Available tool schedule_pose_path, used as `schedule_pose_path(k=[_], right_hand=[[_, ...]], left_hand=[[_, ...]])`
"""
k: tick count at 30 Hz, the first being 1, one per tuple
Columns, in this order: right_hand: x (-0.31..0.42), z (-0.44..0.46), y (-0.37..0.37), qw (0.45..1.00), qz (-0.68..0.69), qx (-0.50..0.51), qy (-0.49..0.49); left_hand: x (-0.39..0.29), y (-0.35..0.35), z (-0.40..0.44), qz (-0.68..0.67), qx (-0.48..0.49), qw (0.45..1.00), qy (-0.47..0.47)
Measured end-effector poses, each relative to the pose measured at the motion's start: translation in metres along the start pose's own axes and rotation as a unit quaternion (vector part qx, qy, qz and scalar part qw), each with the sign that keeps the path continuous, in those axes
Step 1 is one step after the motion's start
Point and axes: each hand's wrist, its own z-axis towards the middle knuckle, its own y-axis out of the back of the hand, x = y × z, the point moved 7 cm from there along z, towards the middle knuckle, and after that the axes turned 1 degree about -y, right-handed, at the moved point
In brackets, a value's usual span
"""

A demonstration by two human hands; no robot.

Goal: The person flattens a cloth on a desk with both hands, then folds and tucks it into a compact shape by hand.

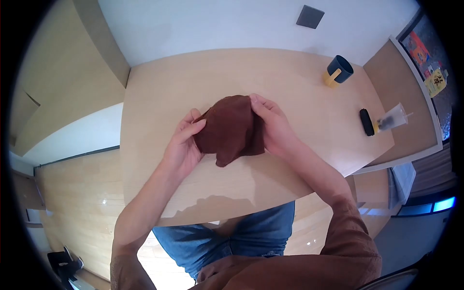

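Between my two hands a dark brown cloth (pixel 224 128) is held up above the wooden table (pixel 159 96). It is bunched and rounded at the top, with folds on its right side and a loose corner drooping at the bottom. My left hand (pixel 184 140) pinches its left edge, thumb in front and fingers behind. At the upper right edge, the thumb and fingers of my right hand (pixel 271 123) grip the fabric. The back of the cloth is hidden from me.
A dark mug with a yellow handle (pixel 340 70) stands at the back right of the table. Near the right edge are a black case (pixel 367 122) and a clear plastic cup with a straw (pixel 392 117). A low partition (pixel 406 92) borders that side.
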Motion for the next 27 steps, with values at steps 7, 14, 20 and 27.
schedule_pose_path(k=[7,14,20,27], right_hand=[[0.005,0.000,-0.005,0.947,-0.299,0.015,0.115],[0.004,-0.018,-0.031,0.833,-0.517,-0.018,0.196],[-0.006,-0.014,-0.024,0.959,-0.277,0.021,0.062],[-0.027,-0.004,-0.021,0.959,-0.262,0.049,0.097]], left_hand=[[0.005,0.027,0.005,0.147,-0.034,0.986,-0.067],[0.000,0.016,0.000,0.088,-0.028,0.995,-0.049],[0.001,-0.005,-0.006,0.044,0.053,0.998,-0.014],[0.001,-0.009,-0.009,0.095,0.085,0.992,-0.015]])
